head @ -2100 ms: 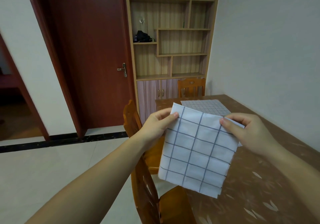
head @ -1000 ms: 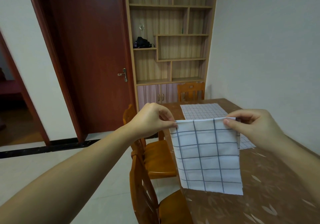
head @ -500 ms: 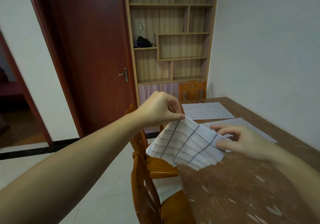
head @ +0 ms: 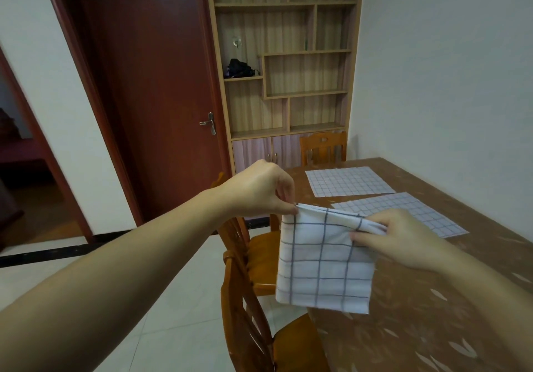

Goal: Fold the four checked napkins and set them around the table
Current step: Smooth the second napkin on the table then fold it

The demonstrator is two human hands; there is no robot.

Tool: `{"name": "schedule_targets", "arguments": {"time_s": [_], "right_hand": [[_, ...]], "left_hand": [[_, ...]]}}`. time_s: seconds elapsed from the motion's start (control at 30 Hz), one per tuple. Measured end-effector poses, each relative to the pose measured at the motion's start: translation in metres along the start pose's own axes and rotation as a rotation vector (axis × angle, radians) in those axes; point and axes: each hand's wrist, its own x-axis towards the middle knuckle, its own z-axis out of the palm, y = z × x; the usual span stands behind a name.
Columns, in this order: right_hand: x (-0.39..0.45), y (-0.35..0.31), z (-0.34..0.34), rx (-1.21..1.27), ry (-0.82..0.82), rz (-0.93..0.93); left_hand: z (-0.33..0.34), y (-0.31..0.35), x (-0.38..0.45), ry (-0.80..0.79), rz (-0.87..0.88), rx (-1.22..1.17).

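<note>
Holding: 1 folded napkin, up in the air at the desk's near-left edge, hanging over desk and chair seat.
Left hand: fingers pinched shut on the napkin's top-left corner, at the fold.
Right hand: grips the top-right part of the same napkin; fingertips pressed on the front of the cloth, thumb side hidden behind, so hand closed on it.
Napkin in hand: white w/ dark grid lines, folded to a small square; top edge runs hand to hand, bottom edge hangs free, touching nothing that I can tell.
Napkins on desk: 2, both flat and unfolded. Far napkin near the desk's far end; near napkin just beside it, toward the person, partly hidden behind the right hand. Small gap between the two, not overlapping.
Napkin count visible: 3 total (1 held, 2 lying). 4th not seen.
Desk: brown top w/ pale leaf pattern, right side along the wall.
Chairs: 3 wooden. 2 on the left side (nearest, next); 1 at the far end.
Background: red-brown door, shut; wood shelf unit beside it, w/ 1 dark item on a shelf.
</note>
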Motion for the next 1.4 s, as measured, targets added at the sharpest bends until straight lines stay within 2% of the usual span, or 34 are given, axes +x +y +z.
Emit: {"name": "schedule_targets", "arguments": {"time_s": [0.13, 0.27, 0.33, 0.43, 0.53, 0.63, 0.73, 0.87, 1.13, 1.3, 1.4], "right_hand": [[-0.001, -0.010, -0.014, -0.016, -0.062, -0.020], [-0.001, -0.026, -0.023, -0.032, -0.133, -0.045], [-0.001, -0.027, -0.026, -0.045, -0.131, -0.062], [-0.006, -0.021, -0.032, 0.095, -0.040, -0.078], [-0.011, -0.014, -0.030, 0.352, 0.187, -0.096], [-0.012, -0.013, -0.024, 0.559, 0.336, 0.002], [-0.011, -0.013, -0.019, 0.552, 0.355, 0.044], [-0.010, -0.016, -0.016, 0.619, 0.410, -0.010], [-0.007, -0.018, -0.019, 0.548, 0.453, -0.097], [-0.005, -0.016, -0.021, 0.569, 0.395, -0.126], [-0.003, -0.017, -0.023, 0.458, 0.441, -0.169]], "left_hand": [[0.008, 0.008, 0.005, -0.123, -0.135, -0.196], [0.017, 0.028, 0.018, -0.309, -0.142, -0.280], [0.023, 0.031, 0.023, -0.329, -0.135, -0.323], [0.028, 0.026, 0.025, -0.258, -0.110, -0.395], [0.031, 0.019, 0.024, -0.173, -0.118, -0.493], [0.034, 0.017, 0.024, -0.121, -0.119, -0.541], [0.035, 0.017, 0.026, -0.086, -0.118, -0.557], [0.037, 0.017, 0.025, -0.049, -0.123, -0.575], [0.035, 0.005, 0.015, -0.018, -0.177, -0.695], [0.034, 0.001, 0.013, 0.051, -0.196, -0.746], [0.033, 0.000, 0.012, 0.039, -0.219, -0.736]]}}
